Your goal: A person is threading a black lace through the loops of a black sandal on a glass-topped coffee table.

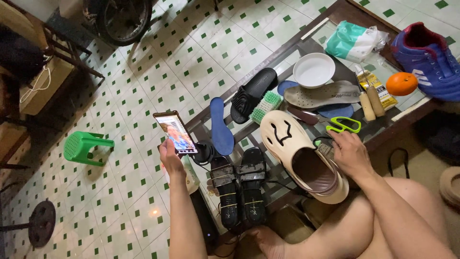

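Left hand (171, 156): fingers closed round a lit smartphone (175, 132), centre-left of frame.
Right hand (349, 152): fingers curled loosely on the cream clog (302, 156), centre-right, beside green-handled scissors (344, 125).
Progress: glue tube (375, 89) lies unused; clog shows no repair yet.

Landmark: a cream clog (299, 153) is laid on a low glass table (306, 41).
Left hand (171, 156): a lit phone (175, 133) is held up, left of the clog.
Right hand (350, 152): rested at the clog's right rim, touching it.
Beyond the clog: green-handled scissors (342, 125), grey insole (323, 94), white bowl (314, 70).
Left of the clog: black sandals (239, 184), blue insole (221, 127).
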